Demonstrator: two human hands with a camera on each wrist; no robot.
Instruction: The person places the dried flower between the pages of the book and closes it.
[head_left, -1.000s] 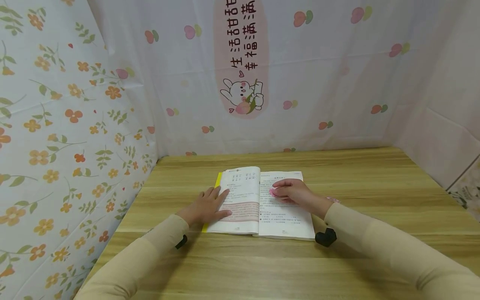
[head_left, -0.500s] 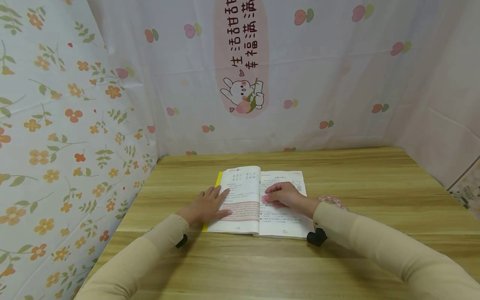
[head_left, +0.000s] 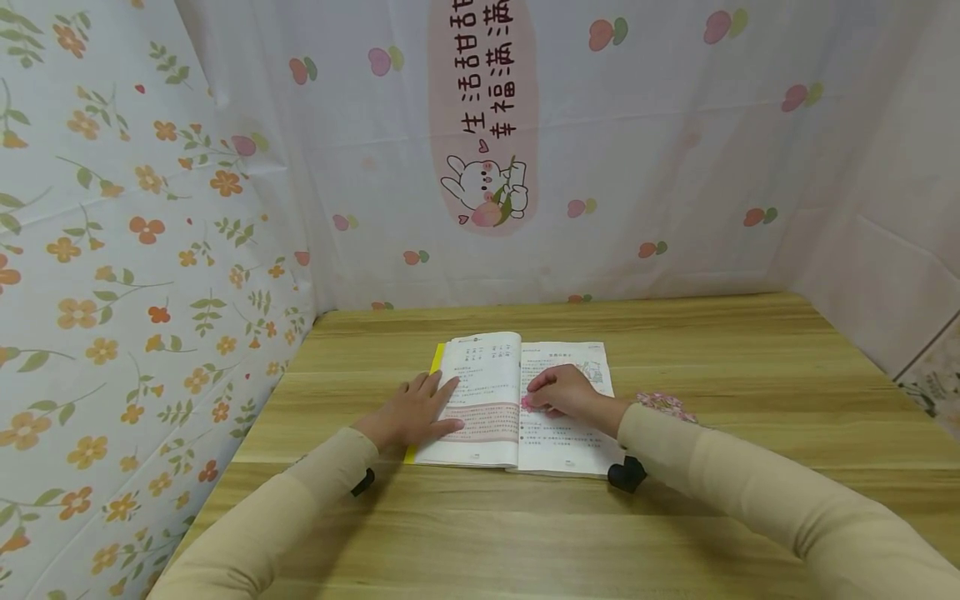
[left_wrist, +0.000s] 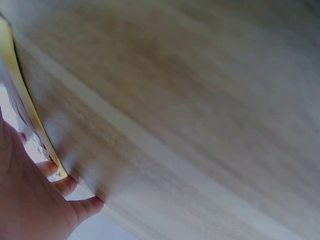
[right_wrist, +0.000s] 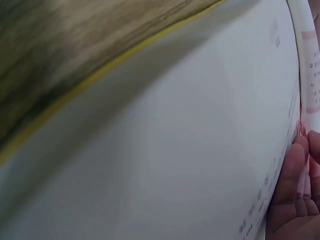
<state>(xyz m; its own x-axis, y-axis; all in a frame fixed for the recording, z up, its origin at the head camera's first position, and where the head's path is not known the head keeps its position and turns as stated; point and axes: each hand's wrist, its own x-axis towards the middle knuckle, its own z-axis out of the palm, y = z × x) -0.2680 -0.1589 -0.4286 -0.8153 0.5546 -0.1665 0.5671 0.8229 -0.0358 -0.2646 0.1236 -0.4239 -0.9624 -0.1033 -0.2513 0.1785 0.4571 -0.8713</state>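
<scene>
— Since a second ago, what has shifted?

— Only my right hand. It has slid left across the right page toward the gutter of the book, carrying a small pink thing with it. That move uncovered a pink flowered item on the wood just beside my right sleeve. My left hand has stayed put.

— Describe the room and surface, biggest first.

— Printed cloth hangs on all sides: a pale sheet behind with hearts, a rabbit and Chinese characters, and an orange-flower sheet on the left. Below them lies a light wooden table, its grain running side to side.

— And on the table?

— An open book with a yellow cover edge lies flat near the middle, in front of me, both pages showing print. The flowered item sits just right of it.

— Your hands?

— My left hand rests flat on the left page, fingers straight and spread, holding nothing. My right hand lies on the right page with fingers curled, pinching the pink thing against the paper near the gutter. What that thing is, I cannot tell; my fingers cover most of it.

— Anything in the way?

— Both sleeves cross the near table, and a black wrist mount hides the book's near right corner.
</scene>
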